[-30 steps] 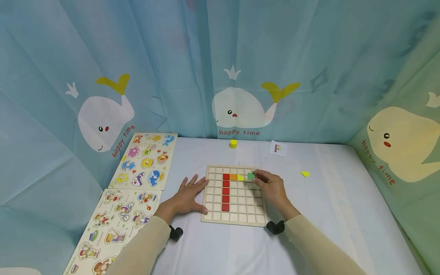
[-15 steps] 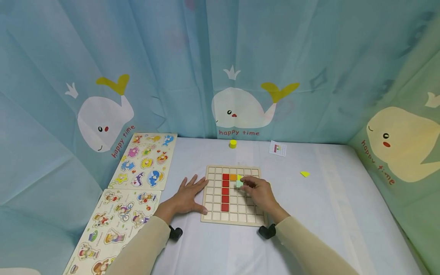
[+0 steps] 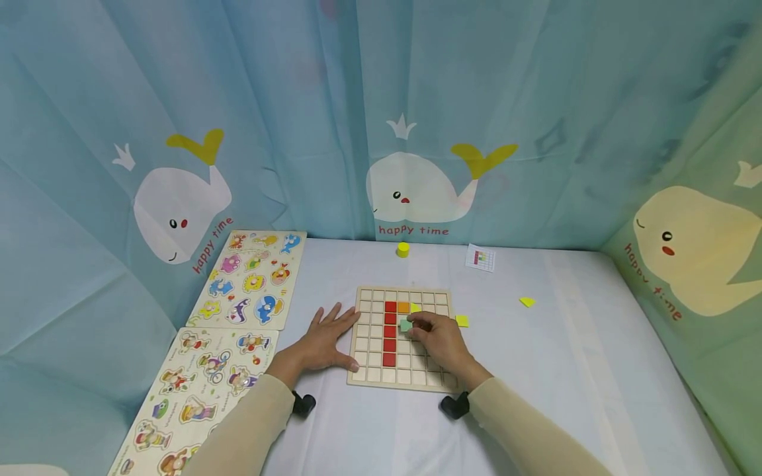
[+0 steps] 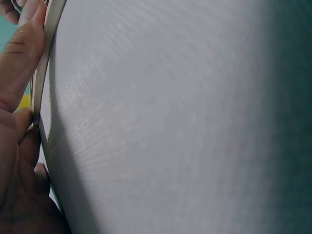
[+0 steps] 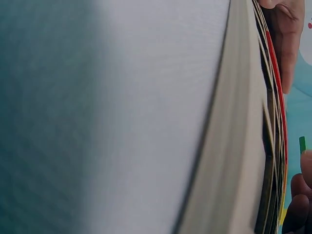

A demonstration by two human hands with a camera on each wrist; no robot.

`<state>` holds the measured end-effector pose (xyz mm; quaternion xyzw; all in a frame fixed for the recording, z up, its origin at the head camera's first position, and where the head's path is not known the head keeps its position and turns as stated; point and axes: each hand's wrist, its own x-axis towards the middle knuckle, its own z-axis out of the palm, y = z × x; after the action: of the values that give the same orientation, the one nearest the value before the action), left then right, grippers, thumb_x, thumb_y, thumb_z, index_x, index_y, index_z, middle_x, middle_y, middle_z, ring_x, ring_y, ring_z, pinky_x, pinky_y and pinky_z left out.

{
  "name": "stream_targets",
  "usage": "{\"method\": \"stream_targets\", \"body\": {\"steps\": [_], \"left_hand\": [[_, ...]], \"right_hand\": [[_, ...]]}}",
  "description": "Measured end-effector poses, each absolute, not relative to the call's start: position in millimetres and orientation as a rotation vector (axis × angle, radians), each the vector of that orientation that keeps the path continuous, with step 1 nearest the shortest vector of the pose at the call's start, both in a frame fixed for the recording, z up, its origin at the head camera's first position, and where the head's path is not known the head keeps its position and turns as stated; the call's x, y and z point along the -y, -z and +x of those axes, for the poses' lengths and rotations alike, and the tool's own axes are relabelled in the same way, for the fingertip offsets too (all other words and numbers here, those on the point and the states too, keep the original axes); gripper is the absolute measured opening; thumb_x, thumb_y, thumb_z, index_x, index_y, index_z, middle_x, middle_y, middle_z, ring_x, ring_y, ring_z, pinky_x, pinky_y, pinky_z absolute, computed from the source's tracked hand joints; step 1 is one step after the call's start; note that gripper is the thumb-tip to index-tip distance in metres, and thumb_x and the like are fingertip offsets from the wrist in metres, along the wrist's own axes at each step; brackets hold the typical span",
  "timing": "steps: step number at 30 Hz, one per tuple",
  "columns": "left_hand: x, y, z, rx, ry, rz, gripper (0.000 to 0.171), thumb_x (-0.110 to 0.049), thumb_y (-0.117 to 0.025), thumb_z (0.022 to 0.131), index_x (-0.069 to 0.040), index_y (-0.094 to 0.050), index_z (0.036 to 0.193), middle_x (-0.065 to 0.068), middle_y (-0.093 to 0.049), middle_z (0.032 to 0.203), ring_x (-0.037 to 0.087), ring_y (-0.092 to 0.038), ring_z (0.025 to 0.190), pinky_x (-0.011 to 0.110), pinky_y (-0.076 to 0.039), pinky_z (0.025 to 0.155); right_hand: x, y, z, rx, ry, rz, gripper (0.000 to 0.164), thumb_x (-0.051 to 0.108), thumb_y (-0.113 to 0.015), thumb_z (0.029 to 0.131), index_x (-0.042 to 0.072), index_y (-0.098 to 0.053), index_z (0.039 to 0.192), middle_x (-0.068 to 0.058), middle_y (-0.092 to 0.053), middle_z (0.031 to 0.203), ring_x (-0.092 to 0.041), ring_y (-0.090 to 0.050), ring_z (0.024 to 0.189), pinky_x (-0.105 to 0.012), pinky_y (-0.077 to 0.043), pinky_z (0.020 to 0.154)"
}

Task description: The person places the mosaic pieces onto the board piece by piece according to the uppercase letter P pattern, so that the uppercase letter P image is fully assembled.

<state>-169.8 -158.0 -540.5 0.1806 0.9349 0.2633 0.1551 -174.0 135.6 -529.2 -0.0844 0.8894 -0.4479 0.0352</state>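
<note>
A square wooden grid board (image 3: pixel 375 378) lies on the white table, with red tiles (image 3: pixel 389 332) in a column. To the right of the top red tile sit an orange tile (image 3: pixel 403 307) and a yellow tile (image 3: pixel 415 307). My right hand (image 3: pixel 442 340) pinches a green tile (image 3: pixel 405 325) just above the cells beside the red column; the tile shows edge-on in the right wrist view (image 5: pixel 302 144). With fingers spread, my left hand (image 3: pixel 321 342) rests at the board's left edge, fingertips and thumb touching the frame.
Right of the board lie a loose yellow tile (image 3: pixel 462 320) and a small yellow piece (image 3: pixel 527 301). A yellow cylinder (image 3: pixel 403 250) and a pattern card (image 3: pixel 480 258) are at the back. Two picture puzzle boards (image 3: pixel 253 281) cover the left side. Whale-print curtains surround the table.
My right hand has carried the green tile leftward and toward me, from near the board's right edge to beside the red column. The loose yellow tile is uncovered. My left hand stays put.
</note>
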Motion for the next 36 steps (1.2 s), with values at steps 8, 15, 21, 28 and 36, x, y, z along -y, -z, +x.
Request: {"method": "stream_targets", "body": {"steps": [8,15,21,28,36], "left_hand": [[157.4,538.7,-168.6,-2.674,-0.759,0.512,0.116,-0.054,-0.092,0.073,-0.021,-0.033,0.167,-0.004,-0.025,0.176,0.027,-0.003,0.166,0.052,0.008,0.135],[157.3,538.6,-168.5,-2.670,-0.759,0.510,0.116,-0.055,-0.092,0.073,-0.021,-0.032,0.168,-0.003,-0.024,0.176,0.027,-0.003,0.166,0.052,0.007,0.135],[158.0,539.5,-168.6,-2.670,-0.743,0.515,0.118,-0.056,-0.092,0.073,-0.021,-0.031,0.168,-0.004,-0.023,0.176,0.026,-0.002,0.166,0.052,0.007,0.135],[158.5,542.0,-169.2,-2.670,-0.746,0.508,0.117,-0.056,-0.091,0.074,-0.022,-0.031,0.168,-0.005,-0.023,0.176,0.025,-0.001,0.166,0.051,0.007,0.135],[158.5,543.5,-169.8,-2.672,-0.742,0.509,0.117,-0.056,-0.091,0.073,-0.022,-0.031,0.168,-0.005,-0.022,0.176,0.025,-0.001,0.166,0.051,0.008,0.135]], "right_hand": [[-135.1,531.7,-173.5,-2.758,1.335,-0.291,0.023,0.009,-0.081,0.092,0.010,-0.079,0.114,0.000,-0.073,0.097,-0.014,-0.062,0.087,-0.024,-0.056,0.075],[-134.7,534.2,-174.0,-2.761,1.332,-0.303,0.023,0.007,-0.081,0.091,0.008,-0.079,0.113,-0.003,-0.073,0.100,-0.014,-0.063,0.088,-0.025,-0.057,0.076],[-133.3,536.3,-175.5,-2.783,1.279,-0.325,0.019,0.008,-0.082,0.090,0.010,-0.080,0.109,-0.001,-0.073,0.102,-0.012,-0.063,0.088,-0.026,-0.057,0.077],[-132.3,536.1,-175.6,-2.814,1.224,-0.355,0.020,0.008,-0.084,0.089,0.010,-0.081,0.108,0.000,-0.074,0.103,-0.012,-0.062,0.088,-0.029,-0.057,0.079],[-132.1,535.9,-175.3,-2.816,1.201,-0.341,0.020,0.010,-0.084,0.089,0.010,-0.081,0.109,0.000,-0.074,0.104,-0.013,-0.062,0.089,-0.031,-0.057,0.081]]}}
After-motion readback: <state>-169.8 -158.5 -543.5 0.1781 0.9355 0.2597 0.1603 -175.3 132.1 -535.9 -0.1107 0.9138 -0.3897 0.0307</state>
